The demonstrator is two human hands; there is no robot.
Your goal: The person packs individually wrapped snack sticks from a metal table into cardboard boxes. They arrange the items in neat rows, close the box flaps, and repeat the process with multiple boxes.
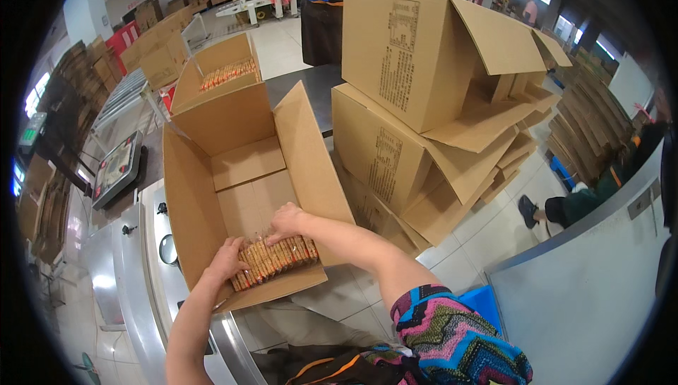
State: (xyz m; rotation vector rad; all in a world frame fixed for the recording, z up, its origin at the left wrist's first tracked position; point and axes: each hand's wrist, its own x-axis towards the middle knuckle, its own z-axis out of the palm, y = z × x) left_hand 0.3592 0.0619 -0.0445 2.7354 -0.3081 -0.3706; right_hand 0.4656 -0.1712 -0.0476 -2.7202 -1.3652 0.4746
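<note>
A tall open cardboard box (214, 120) stands in front of me, flaps up. Along its near wall, a row of clear-wrapped snack bars (278, 258) stands on edge, packed side by side. My left hand (229, 258) grips the left end of this row, thumb and fingers on the wrappers. Across the box's right flap reaches my right arm, and my right hand (286, 222) grips the upper side of the row near its middle, fingers bent. The box's floor beyond the row shows bare cardboard.
Several cardboard boxes (392, 51) are stacked at the right, flaps jutting out. Behind my box, another box (185, 86) holds similar bars. A scale (116, 170) and steel worktop (159, 274) lie left. A person in a dark apron (321, 35) stands opposite; another person's shoe (527, 211) shows right.
</note>
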